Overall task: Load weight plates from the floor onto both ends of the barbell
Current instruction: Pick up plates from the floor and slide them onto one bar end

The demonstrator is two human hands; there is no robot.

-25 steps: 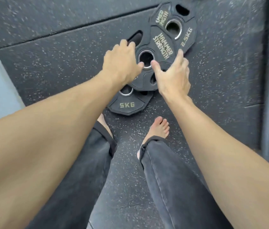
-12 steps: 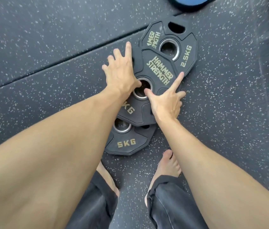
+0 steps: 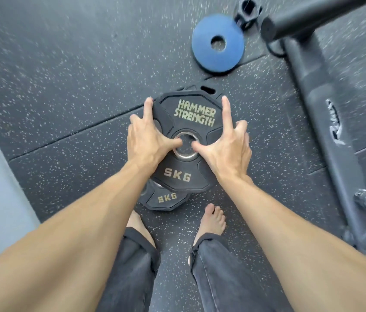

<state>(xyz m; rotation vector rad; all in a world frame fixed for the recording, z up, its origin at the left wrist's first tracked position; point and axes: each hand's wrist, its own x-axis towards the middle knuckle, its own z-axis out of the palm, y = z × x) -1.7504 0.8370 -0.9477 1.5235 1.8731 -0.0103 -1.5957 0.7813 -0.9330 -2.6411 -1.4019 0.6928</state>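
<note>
Head view: my left hand (image 3: pixel 147 143) grips the left side of the top 5 kg plate (image 3: pixel 191 122), its thumb hooked into the plate's steel-ringed centre hole and its fingers (image 3: pixel 148 104) spread over the rim. My right hand (image 3: pixel 229 147) mirrors it on the right side: the thumb reaches to the centre hole, the index finger lies straight up along the plate's face, and the other fingers curl round the outer edge. So both hands are grasping the same plate, one to each side.

The plate is black with "HAMMER STRENGTH" lettered at its far half and "5KG" at its near half. It sits over a second 5 kg plate (image 3: pixel 166 199), which lies flat on the floor and pokes out toward my feet. I cannot tell whether the held plate touches the one under it. Behind the held plate, the edge of another black plate (image 3: pixel 206 88) with a grip slot shows just past its far rim.

Farther off, a blue disc (image 3: pixel 218 59) lies flat on the speckled rubber floor (image 3: pixel 65 86). To its right, the dark end of the barbell sleeve (image 3: pixel 312 16) juts in from the upper right corner, above a grey rack frame (image 3: pixel 326 122) that runs down the right side. A small black collar (image 3: pixel 247 10) lies near the disc. My bare feet stand just short of the plates.
</note>
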